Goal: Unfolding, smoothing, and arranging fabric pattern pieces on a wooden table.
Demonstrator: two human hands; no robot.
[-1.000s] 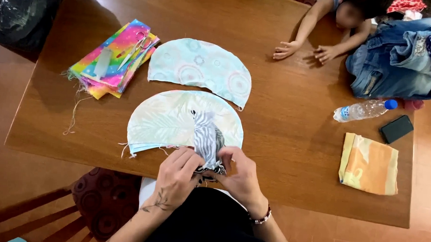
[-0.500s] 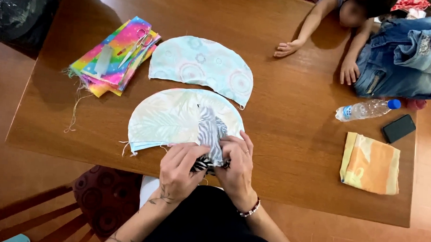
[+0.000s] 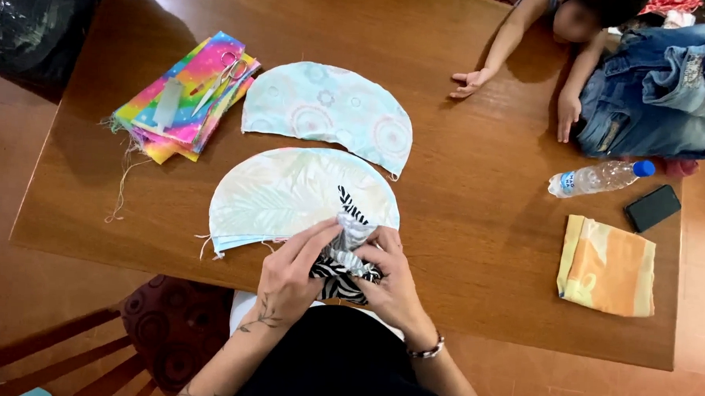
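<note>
- A wooden table (image 3: 461, 225) is seen from above, its near edge running in front of the person wearing the camera.
- A pale half-round fabric piece with a leaf print (image 3: 282, 192) is laid flat near that edge, its straight side turned toward the person and its curved side away.
- A second half-round piece, light blue with circles (image 3: 324, 107), is laid just beyond it, not touching.
- A stack of rainbow cloth (image 3: 188, 98) is placed to the far left, with scissors (image 3: 220, 75) resting on top.
- On the right, well apart, a folded orange cloth (image 3: 606, 265), a plastic bottle (image 3: 599, 178) and a dark phone (image 3: 652, 208) are found; another person's hands rest on the far edge.
- A bunched zebra-striped cloth (image 3: 343, 256) is held at the near edge, over the right end of the leaf-print piece's straight side; its long axis runs away from the person.
- The left hand (image 3: 291, 270) is closed on the cloth's left side, fingers pinching toward the middle.
- The right hand (image 3: 393, 277) is closed on its right side; both hands are equally near, the cloth gathered directly between them.
</note>
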